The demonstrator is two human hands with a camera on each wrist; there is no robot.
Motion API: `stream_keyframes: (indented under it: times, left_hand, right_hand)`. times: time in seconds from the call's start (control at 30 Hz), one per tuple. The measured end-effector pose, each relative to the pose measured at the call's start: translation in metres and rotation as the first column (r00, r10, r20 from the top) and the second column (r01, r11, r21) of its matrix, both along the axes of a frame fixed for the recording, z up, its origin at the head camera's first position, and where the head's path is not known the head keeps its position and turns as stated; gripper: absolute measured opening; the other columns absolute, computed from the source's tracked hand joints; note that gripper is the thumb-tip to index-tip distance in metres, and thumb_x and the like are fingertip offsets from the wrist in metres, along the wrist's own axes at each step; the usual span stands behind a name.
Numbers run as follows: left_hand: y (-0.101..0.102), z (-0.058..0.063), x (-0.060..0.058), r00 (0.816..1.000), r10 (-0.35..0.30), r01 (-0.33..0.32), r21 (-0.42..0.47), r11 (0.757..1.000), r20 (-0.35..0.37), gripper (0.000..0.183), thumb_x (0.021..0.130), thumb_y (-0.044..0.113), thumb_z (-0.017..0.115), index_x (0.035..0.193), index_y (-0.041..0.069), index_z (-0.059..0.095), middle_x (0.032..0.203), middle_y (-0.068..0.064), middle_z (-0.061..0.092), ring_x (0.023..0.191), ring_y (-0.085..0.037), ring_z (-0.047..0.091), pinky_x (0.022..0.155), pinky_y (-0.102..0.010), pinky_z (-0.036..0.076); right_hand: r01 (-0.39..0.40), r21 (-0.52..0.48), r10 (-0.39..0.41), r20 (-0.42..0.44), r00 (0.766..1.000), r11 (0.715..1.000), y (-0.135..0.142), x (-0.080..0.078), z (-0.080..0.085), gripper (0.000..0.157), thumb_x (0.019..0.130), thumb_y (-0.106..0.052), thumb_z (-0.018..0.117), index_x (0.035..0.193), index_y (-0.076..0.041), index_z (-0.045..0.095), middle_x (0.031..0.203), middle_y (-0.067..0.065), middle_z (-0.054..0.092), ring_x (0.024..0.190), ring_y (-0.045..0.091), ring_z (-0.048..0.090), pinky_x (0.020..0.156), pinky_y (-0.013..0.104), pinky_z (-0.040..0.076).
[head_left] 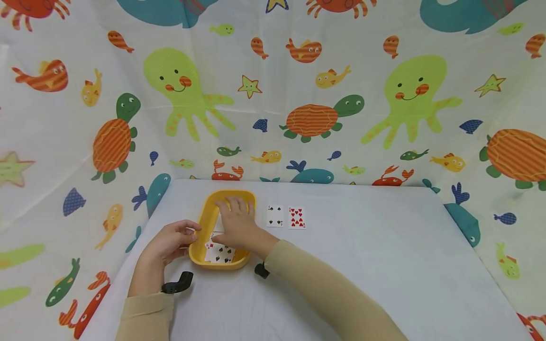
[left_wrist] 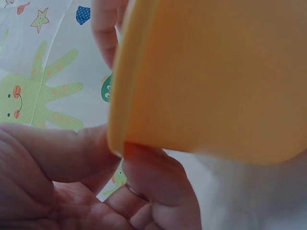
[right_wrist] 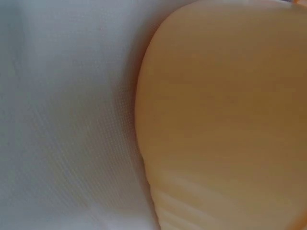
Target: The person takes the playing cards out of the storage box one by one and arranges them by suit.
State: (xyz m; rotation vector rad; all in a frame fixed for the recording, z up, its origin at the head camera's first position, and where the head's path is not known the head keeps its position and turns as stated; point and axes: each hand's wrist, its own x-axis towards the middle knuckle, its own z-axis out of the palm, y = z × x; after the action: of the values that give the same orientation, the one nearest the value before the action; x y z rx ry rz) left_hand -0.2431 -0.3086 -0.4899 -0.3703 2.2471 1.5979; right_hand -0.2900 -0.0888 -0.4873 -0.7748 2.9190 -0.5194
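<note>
A yellow plastic tray (head_left: 219, 266) stands on the white-covered table, with several playing cards (head_left: 222, 254) lying face up in its near part. My left hand (head_left: 172, 240) pinches the tray's left rim between thumb and fingers; the left wrist view shows the thumb (left_wrist: 62, 151) against that rim. Over the tray's inside, my right hand (head_left: 240, 225) reaches with spread fingers above the cards, partly covering a pale card under it. Whether its fingertips touch a card cannot be seen. In the right wrist view only the tray's outer wall (right_wrist: 220, 110) shows, not the hand.
Right of the tray, a four of spades (head_left: 275, 216) and a ten of hearts (head_left: 297, 218) lie face up side by side. The white tabletop (head_left: 375, 246) stretches to the right. A sea-animal printed curtain (head_left: 264, 104) closes off the back and sides.
</note>
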Motion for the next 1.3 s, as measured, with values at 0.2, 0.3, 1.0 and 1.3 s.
stream_keyframes:
  times: [0.2, 0.3, 1.0, 1.3]
  left_hand:
    - [0.0, 0.002, -0.001, 1.0, -0.005, 0.005, 0.001, 1.0, -0.002, 0.036, 0.103, 0.009, 0.065, 0.138, 0.001, 0.061, 0.104, -0.01, 0.065, 0.091, -0.025, 0.065, 0.078, -0.031, 0.062]
    - [0.001, 0.003, -0.002, 1.0, -0.001, 0.001, 0.003, 1.0, -0.002, 0.035, 0.103, 0.008, 0.065, 0.137, 0.001, 0.061, 0.103, -0.009, 0.064, 0.09, -0.025, 0.065, 0.077, -0.031, 0.062]
    - [-0.003, -0.003, -0.016, 1.0, -0.003, 0.003, 0.019, 1.0, 0.01, 0.035, 0.102, 0.007, 0.066, 0.137, 0.002, 0.062, 0.104, -0.01, 0.065, 0.089, -0.025, 0.065, 0.078, -0.031, 0.062]
    - [-0.003, -0.004, -0.014, 1.0, 0.012, -0.012, 0.018, 1.0, 0.004, 0.034, 0.102, 0.007, 0.066, 0.136, 0.002, 0.063, 0.104, -0.009, 0.064, 0.09, -0.024, 0.064, 0.078, -0.03, 0.062]
  right_hand:
    - [0.021, 0.034, -0.021, 0.021, 1.0, 0.999, -0.006, -0.005, -0.002, 0.099, 0.088, -0.061, 0.082, 0.166, -0.033, 0.028, 0.173, 0.006, 0.03, 0.16, 0.032, 0.025, 0.132, 0.064, 0.018]
    - [0.027, 0.053, -0.029, 0.033, 0.999, 0.998, -0.007, -0.009, 0.0, 0.098, 0.089, -0.062, 0.08, 0.167, -0.033, 0.028, 0.173, 0.008, 0.03, 0.161, 0.033, 0.026, 0.131, 0.065, 0.019]
    - [0.081, 0.063, -0.089, 0.139, 0.986, 0.995, -0.017, -0.032, -0.01, 0.095, 0.09, -0.056, 0.082, 0.166, -0.024, 0.034, 0.171, 0.01, 0.035, 0.157, 0.036, 0.03, 0.132, 0.062, 0.021]
    - [0.082, 0.091, -0.095, 0.16, 0.983, 0.992, -0.017, -0.034, -0.014, 0.089, 0.094, -0.049, 0.08, 0.165, -0.021, 0.036, 0.168, 0.012, 0.04, 0.155, 0.036, 0.032, 0.131, 0.061, 0.023]
